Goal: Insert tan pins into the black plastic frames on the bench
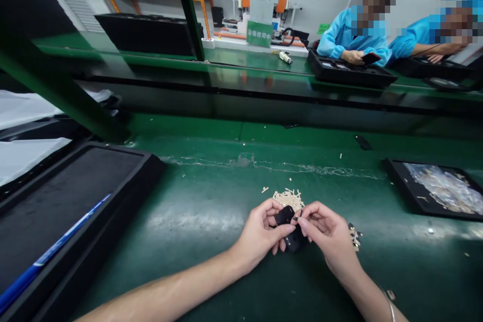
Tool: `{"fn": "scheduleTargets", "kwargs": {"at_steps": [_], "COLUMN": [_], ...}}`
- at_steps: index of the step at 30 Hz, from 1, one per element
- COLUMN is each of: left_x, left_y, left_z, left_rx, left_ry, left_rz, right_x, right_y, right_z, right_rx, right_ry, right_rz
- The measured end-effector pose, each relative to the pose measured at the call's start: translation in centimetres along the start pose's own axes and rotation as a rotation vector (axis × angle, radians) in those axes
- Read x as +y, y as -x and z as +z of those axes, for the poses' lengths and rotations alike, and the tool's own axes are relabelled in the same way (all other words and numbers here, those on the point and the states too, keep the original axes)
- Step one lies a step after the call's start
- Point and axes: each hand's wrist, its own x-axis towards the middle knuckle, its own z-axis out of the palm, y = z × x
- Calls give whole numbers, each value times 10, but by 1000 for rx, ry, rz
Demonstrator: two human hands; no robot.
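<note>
My left hand (260, 229) is closed round a small black part (284, 215) with a rounded end. Close beside it on the right, my right hand (320, 226) pinches a tiny dark piece (295, 218) against or just by the black part. Below the fingers, between the two hands, another dark part (294, 240) shows; whether it is held or joined to the first cannot be made out. A heap of small pale strips (289, 198) lies on the green table (211, 221) just beyond my hands. Right of my right wrist sits a little pile of dark and pale bits (354, 237).
At the left stands a black foam tray (124, 161) with a blue stick (56, 249) across it. A black tray (405, 191) holding clear plastic bags is at the right. Two people in blue (350, 35) sit across, behind a dark divider. A green post (60, 80) slants at upper left.
</note>
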Motion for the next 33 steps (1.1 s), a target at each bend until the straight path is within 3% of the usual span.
{"fn": "scheduleTargets", "kwargs": {"at_steps": [4,8,16,33], "left_x": [-1,1,8,7], "left_y": [4,8,9,9], "left_z": [0,0,4,2], "left_rx": [-5,-30,21,-22], "left_ry": [0,-24,-109,-139], "left_rz": [54,67,13,94], "right_x": [5,3,-2,-5], "right_y": [2,4,2,4], "right_z": [1,2,4,3], "right_rx": [52,171,90,40], "right_ry": [-47,120,184,135], "right_rz": [3,-41,36,101]}}
